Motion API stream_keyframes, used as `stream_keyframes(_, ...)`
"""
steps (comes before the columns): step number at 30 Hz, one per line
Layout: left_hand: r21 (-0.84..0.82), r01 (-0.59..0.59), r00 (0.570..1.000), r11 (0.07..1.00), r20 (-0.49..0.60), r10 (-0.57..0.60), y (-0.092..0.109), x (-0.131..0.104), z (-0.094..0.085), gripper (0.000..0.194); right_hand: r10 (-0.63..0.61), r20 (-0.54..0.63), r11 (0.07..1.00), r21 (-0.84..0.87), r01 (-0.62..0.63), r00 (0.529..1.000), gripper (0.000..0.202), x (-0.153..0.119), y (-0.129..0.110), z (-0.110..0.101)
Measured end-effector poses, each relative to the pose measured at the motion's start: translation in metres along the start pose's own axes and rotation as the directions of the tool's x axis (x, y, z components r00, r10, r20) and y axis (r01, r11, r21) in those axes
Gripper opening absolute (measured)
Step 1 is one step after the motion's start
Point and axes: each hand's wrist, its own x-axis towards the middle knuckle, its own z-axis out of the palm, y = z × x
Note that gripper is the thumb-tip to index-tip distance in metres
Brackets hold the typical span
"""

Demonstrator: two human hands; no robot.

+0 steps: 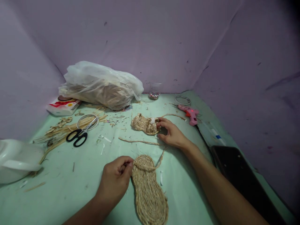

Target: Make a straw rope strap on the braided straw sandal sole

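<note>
A woven straw sole (150,190) lies flat near me, its coils running lengthwise. Across its far end runs a twisted straw cord (147,167), its loose end pointing up and right. My left hand (118,176) is closed in a pinch on the cord's left end at the sole's edge. Farther off lies a small woven straw slipper (142,123) with white beads (152,120) on its strap. My right hand (172,132) grips the slipper's right end between thumb and fingers; its fingertips are partly hidden. Between the two pieces lies another straw cord (140,142).
Black-handled scissors (81,136) lie on loose straw at left, near a white plastic jug (18,161). Behind are a plastic bag (100,86) and a bead container (154,95). A pink glue gun (191,115) and a black phone-like slab (241,178) are at right.
</note>
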Motion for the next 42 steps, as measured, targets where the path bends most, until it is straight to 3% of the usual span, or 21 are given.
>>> stream_keyframes(4, -0.019, -0.006, 1.0, 1.0, 0.003, 0.006, 0.001, -0.001, 0.0, 0.022, 0.001, 0.0, 1.0, -0.015, -0.001, 1.0, 0.013, 0.001, 0.0, 0.0)
stream_keyframes(8, -0.017, -0.009, 1.0, 1.0, 0.0, 0.009, -0.001, -0.001, 0.0, 0.021, -0.023, -0.036, 1.0, -0.007, 0.023, 0.999, 0.014, 0.001, -0.004, 0.001)
stream_keyframes(13, -0.01, -0.015, 1.0, 1.0, 0.007, 0.015, -0.003, 0.0, 0.0, 0.021, 0.186, -0.091, 0.971, 0.171, -0.168, 0.978, 0.02, 0.003, -0.012, 0.005)
stream_keyframes(17, -0.009, -0.01, 1.0, 1.0, 0.003, 0.01, -0.004, 0.0, 0.001, 0.021, 0.256, -0.081, 0.934, 0.277, -0.225, 0.963, 0.026, 0.005, -0.012, 0.006)
stream_keyframes(42, -0.031, -0.008, 1.0, 1.0, -0.003, 0.008, -0.003, 0.001, 0.001, 0.02, 0.266, -0.051, 0.928, 0.284, -0.241, 0.963, 0.031, 0.006, -0.007, 0.005)
